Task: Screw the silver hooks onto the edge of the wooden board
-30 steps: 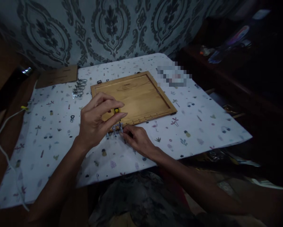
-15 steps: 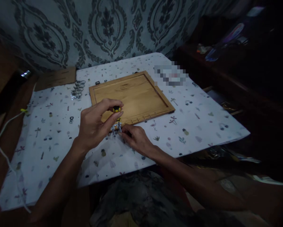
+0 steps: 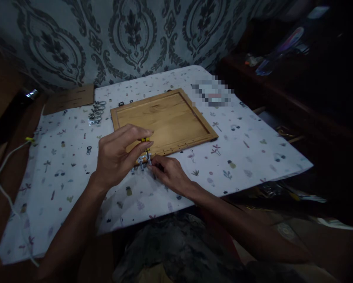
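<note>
Screwdriver (image 3: 146,139), pinched by the left hand (image 3: 114,155), has rotated, so driving seems under way; the right hand (image 3: 170,171) pinches a metal clasp (image 3: 149,158) at the wooden panel (image 3: 161,122), facing the front edge of the table (image 3: 238,179).

Tabletop (image 3: 238,161) in white printed cloth: palms, pineapples, a flamingo. Cardboard (image 3: 72,99) with dark slits at its far left corner. White cord (image 3: 7,197), yellow bit at one end, along left edge. Pixelated item (image 3: 213,95) far right. Scroll-patterned backdrop (image 3: 132,27) behind. Bottle (image 3: 282,51) right, in gloom.
</note>
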{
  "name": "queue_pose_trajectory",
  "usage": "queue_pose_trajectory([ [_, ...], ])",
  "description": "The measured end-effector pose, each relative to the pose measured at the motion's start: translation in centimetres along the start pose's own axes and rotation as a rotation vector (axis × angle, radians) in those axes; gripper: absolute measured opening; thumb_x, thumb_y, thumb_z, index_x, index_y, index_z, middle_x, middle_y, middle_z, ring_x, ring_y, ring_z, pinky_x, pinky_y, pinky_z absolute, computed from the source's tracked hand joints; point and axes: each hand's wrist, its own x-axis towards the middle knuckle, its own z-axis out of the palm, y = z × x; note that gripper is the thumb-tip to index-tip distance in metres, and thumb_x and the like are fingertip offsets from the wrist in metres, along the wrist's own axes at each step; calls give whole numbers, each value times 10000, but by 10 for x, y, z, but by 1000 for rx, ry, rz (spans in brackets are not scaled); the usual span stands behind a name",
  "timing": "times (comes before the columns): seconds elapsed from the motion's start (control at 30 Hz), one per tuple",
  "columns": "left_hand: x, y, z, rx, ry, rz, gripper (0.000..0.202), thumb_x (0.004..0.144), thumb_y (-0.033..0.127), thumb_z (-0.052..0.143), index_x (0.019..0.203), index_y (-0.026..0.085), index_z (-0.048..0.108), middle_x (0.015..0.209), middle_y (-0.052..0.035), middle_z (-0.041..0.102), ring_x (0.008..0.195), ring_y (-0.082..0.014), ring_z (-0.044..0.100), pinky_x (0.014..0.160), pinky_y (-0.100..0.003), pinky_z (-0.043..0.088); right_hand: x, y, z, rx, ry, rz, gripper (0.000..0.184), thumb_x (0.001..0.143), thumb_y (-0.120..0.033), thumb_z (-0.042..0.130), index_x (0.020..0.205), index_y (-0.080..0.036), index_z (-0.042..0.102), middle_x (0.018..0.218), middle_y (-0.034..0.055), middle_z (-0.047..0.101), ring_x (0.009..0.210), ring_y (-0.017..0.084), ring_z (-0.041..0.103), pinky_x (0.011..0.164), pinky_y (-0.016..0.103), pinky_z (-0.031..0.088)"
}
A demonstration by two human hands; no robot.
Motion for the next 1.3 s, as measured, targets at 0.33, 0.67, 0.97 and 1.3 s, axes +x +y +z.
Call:
queue_pose_trajectory([
  [0.33, -2, -4, -4, -85, 22, -119, 138, 948, 219, 683, 1079, 244, 716, 1014, -24, 767, 935, -167, 715, 818, -321, 606, 1, 1, 2, 2, 0, 10, 252, 960, -346, 535, 762, -196, 579, 654, -10, 600, 596, 129, 512, 603, 263, 353],
  [0.67, -2, -8, -5, 9, 62, -137, 113, 962, 279, 663, 1056, 240, 712, 988, -22, 751, 897, -167, 691, 812, -321, 588, 1, 3, 4, -3, 28, 2, 195, 940, -309, 562, 787, -195, 601, 647, -15, 601, 577, 123, 478, 589, 254, 337],
  [0.97, -2, -6, -1, 9, 61, -110, 98, 960, 236, 654, 1041, 230, 709, 974, -19, 753, 887, -157, 692, 800, -302, 581, 1, 1, 2, -10, 7, 25, 221, 954, -330, 545, 783, -198, 590, 665, -8, 605, 593, 129, 502, 604, 266, 355],
  [1.3, -1, -7, -1, 24, 42, -89, 97, 959, 224, 653, 1038, 232, 710, 968, -16, 762, 896, -158, 707, 800, -295, 589, 1, 0, 2, 6, -10, 55, 219, 947, -329, 541, 786, -195, 605, 675, 0, 607, 610, 139, 497, 627, 286, 362],
])
